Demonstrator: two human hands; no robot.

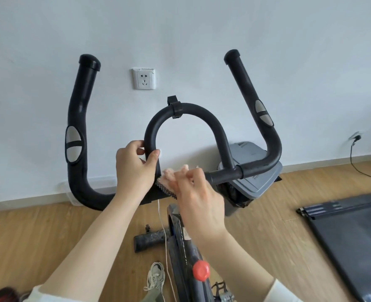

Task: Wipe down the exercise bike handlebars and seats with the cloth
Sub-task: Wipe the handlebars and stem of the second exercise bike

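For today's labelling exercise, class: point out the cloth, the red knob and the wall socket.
cloth point(169, 174), head view, its exposed pink fold.
red knob point(201, 270), head view, centre of its face.
wall socket point(143, 79), head view, middle of its white plate.

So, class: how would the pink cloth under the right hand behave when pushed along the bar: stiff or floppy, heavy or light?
Probably floppy: the cloth bunches into soft folds under the right hand. Likely light, since the hand nearly hides it. It may drag rather than slide on the handlebar, whose covering looks matte.
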